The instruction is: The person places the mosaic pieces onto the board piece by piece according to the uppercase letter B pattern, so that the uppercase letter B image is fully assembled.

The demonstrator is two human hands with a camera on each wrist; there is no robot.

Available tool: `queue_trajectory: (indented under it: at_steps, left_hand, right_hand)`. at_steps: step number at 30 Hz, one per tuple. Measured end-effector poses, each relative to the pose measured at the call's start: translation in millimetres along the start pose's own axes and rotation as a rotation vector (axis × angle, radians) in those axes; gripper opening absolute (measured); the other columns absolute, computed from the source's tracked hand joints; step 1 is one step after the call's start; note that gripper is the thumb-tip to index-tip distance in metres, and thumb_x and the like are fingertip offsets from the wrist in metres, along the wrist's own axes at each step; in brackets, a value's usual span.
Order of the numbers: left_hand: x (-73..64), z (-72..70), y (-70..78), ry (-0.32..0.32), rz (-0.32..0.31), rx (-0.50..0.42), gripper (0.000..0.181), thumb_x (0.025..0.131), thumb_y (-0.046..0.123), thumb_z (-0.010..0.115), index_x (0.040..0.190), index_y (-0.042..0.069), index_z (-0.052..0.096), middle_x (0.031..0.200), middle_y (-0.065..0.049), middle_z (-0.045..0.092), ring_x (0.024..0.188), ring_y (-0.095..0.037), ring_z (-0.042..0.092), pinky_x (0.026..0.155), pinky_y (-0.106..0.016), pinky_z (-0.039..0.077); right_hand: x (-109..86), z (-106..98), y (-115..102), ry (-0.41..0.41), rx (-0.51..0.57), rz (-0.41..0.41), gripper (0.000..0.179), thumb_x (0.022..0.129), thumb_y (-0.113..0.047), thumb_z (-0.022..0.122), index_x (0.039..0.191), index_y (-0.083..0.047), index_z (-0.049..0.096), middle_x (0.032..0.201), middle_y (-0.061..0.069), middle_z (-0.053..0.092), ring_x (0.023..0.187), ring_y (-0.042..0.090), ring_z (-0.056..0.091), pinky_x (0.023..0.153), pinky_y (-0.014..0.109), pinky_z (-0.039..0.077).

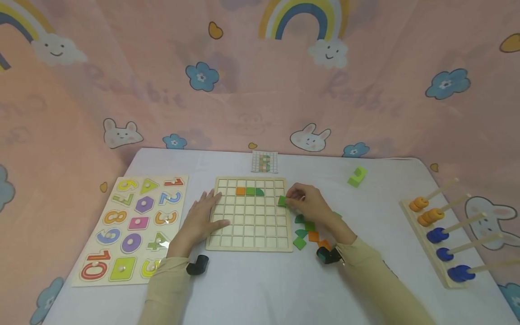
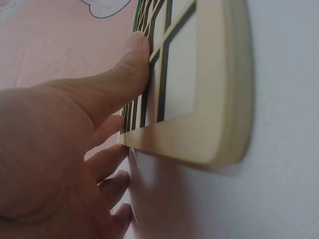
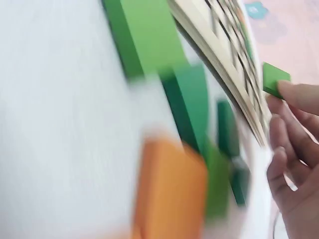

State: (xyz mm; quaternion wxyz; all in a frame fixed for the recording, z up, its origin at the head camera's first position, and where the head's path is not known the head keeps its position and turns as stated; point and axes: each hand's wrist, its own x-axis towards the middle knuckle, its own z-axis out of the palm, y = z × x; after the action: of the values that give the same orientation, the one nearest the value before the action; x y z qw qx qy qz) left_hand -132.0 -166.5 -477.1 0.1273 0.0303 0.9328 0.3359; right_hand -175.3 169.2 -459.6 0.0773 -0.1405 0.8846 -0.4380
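A wooden grid board (image 1: 248,248) lies flat on the white table. In its second row sit an orange square tile (image 1: 241,191), a light green square tile (image 1: 250,191) and a dark green quarter-round tile (image 1: 259,192). My left hand (image 1: 197,222) rests on the board's left edge, thumb over the frame and fingers spread along the side. Over the board's right edge, my right hand (image 1: 310,204) pinches a light green square tile (image 3: 274,78) between thumb and forefinger. Its other fingers are loosely bent.
Loose green tiles (image 1: 299,243) and orange tiles (image 1: 313,236) lie right of the board. Behind it is a pattern card (image 1: 265,161). A number puzzle (image 1: 122,230) lies at left, a peg stacker (image 1: 432,246) at right. Light green blocks (image 1: 357,177) sit at the back right.
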Motion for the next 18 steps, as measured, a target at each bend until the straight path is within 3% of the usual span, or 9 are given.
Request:
queue_trajectory:
  at_steps: [7,18]
  left_hand:
    - [0.5,0.4,-0.2,-0.001,0.002,-0.010,0.093,0.091,0.032,0.084,0.167,0.012,0.034,0.179,-0.010,0.015,0.168,-0.033,0.003,0.139,-0.051,0.001]
    - [0.0,-1.2,-0.6,0.005,0.002,0.003,0.092,0.092,0.033,0.083,0.167,0.012,0.034,0.178,-0.012,0.017,0.168,-0.033,0.004,0.138,-0.052,0.001]
  right_hand:
    - [15.3,34,-16,0.035,0.082,-0.082,0.007,0.097,-0.008,0.076,0.100,-0.003,0.073,0.095,0.010,0.076,0.086,0.016,0.066,0.076,0.021,0.053]
    - [33.8,72,-33,0.039,0.102,-0.084,0.007,0.094,-0.009,0.080,0.096,-0.004,0.074,0.093,0.008,0.076,0.083,0.013,0.066,0.075,0.020,0.057]
